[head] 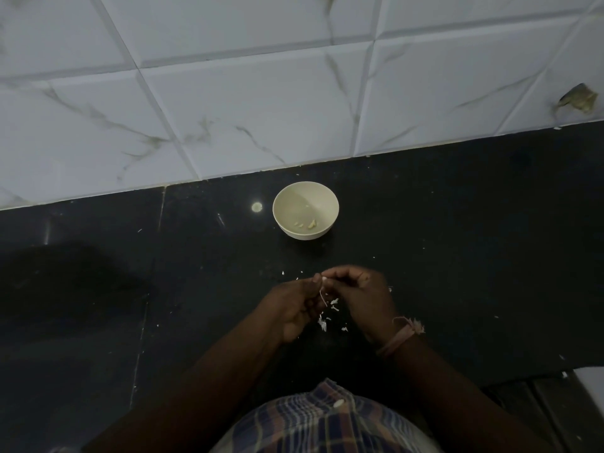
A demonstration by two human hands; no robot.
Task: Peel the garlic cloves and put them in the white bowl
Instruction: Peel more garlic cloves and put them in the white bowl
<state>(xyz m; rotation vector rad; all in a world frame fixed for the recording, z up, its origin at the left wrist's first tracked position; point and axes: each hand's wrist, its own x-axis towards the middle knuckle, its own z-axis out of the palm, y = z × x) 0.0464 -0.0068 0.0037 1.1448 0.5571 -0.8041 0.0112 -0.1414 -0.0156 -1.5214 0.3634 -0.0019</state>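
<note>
A white bowl stands on the black counter near the tiled wall, with a few small pale garlic pieces inside. Closer to me, my left hand and my right hand meet fingertip to fingertip above the counter. Between them they pinch a small garlic clove, mostly hidden by the fingers. A thin strip of skin hangs down from the clove. White peel scraps lie on the counter under the hands.
The black counter runs to a white marbled tile wall behind the bowl. A brownish scrap clings to the wall at far right. A bright light reflection sits left of the bowl. The counter edge drops at lower right.
</note>
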